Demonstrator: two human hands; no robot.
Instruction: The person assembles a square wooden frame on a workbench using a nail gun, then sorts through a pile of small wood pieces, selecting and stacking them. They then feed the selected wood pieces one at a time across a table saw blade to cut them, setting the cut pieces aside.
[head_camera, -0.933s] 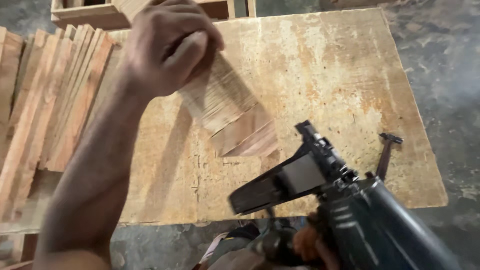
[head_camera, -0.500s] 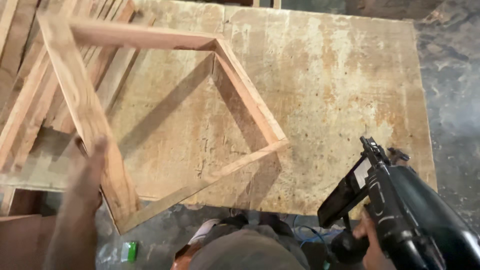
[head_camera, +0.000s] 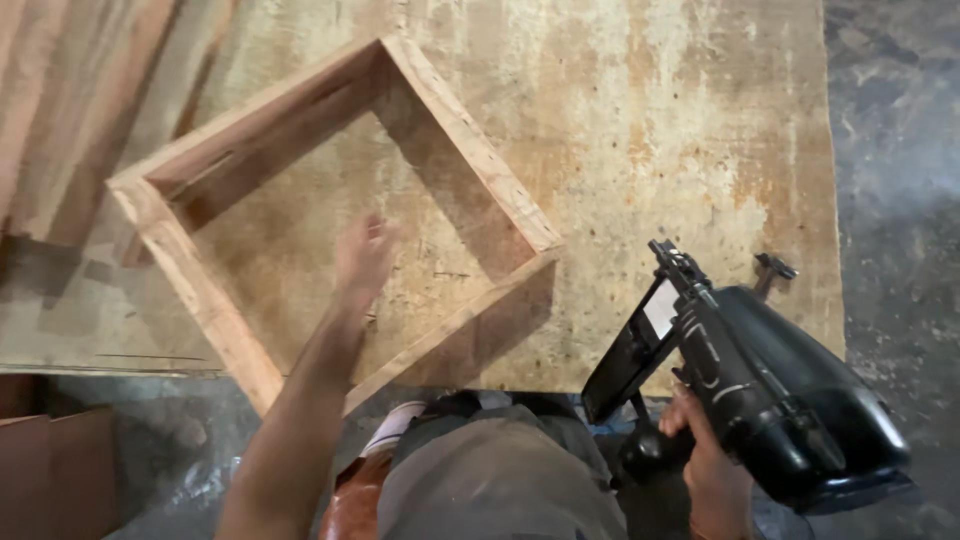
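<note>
Head view, looking straight down on the bench (head_camera: 650, 120), a worn, stained sheet of board filling the upper middle of the frame.

Wooden frame (head_camera: 330, 210): a square of four boards set on edge, lying on the bench, turned like a diamond. Upper corner at top centre, right corner near mid-frame, left corner at centre left. Its lower corner overhangs the near edge of the bench. All four sides appear joined at the corners; the right-hand joint looks closed and flush. No fasteners can be made out at this sharpness.

Left hand (head_camera: 362, 262): spread open, fingers loosely extended, nothing in its grasp. It hovers over the hollow of the frame, near the lower right board; contact with wood or bench cannot be told because of blur.

Right hand (head_camera: 712, 470): lower right of the frame, wrapped closed round the grip of a black nail gun (head_camera: 760, 385). The nose of the gun points up and left, near the frame's right corner but apart from it.

Stack of wooden slats (head_camera: 90, 110): upper left, just beside the frame.

Judgement on progress: the square is assembled in shape. Whether each corner is fully nailed cannot be confirmed. No face panel or bottom is fitted.
</note>
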